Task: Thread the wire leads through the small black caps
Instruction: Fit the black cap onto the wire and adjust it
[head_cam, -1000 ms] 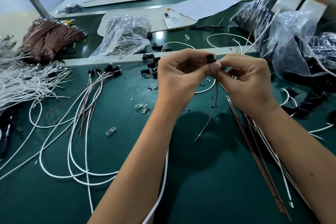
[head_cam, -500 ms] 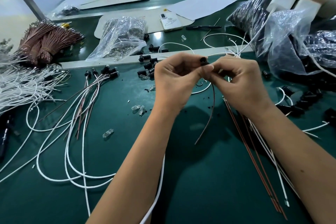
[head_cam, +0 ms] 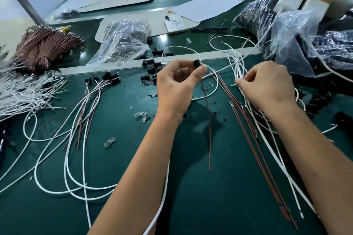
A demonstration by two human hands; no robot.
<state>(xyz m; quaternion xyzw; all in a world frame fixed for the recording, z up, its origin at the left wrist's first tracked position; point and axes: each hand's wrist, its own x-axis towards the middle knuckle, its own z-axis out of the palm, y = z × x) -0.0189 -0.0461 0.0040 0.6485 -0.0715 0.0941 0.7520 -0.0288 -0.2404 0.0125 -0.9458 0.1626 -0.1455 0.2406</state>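
Note:
My left hand point(head_cam: 176, 86) pinches a small black cap point(head_cam: 196, 63) between thumb and forefinger above the green table. A thin red-brown wire lead point(head_cam: 208, 126) hangs down from that cap to the mat. My right hand point(head_cam: 267, 86) sits apart to the right, its fingertips pinching a white wire point(head_cam: 236, 74) among a loose bunch of white and red leads point(head_cam: 257, 139). Several spare black caps point(head_cam: 150, 66) lie behind my left hand. Finished leads with caps point(head_cam: 107, 78) fan out at the left.
A clear bag of small parts point(head_cam: 122, 44) and a phone point(head_cam: 174, 24) lie behind. Bags of black parts point(head_cam: 298, 40) crowd the right. White wire loops point(head_cam: 57, 158) and brown wire bundles point(head_cam: 42, 47) fill the left. Clear bulbs point(head_cam: 142, 116) dot the mat.
My hands have separated. The right hand let go of the cap and moved right to the white wires. The left hand keeps the cap with the red lead hanging from it.

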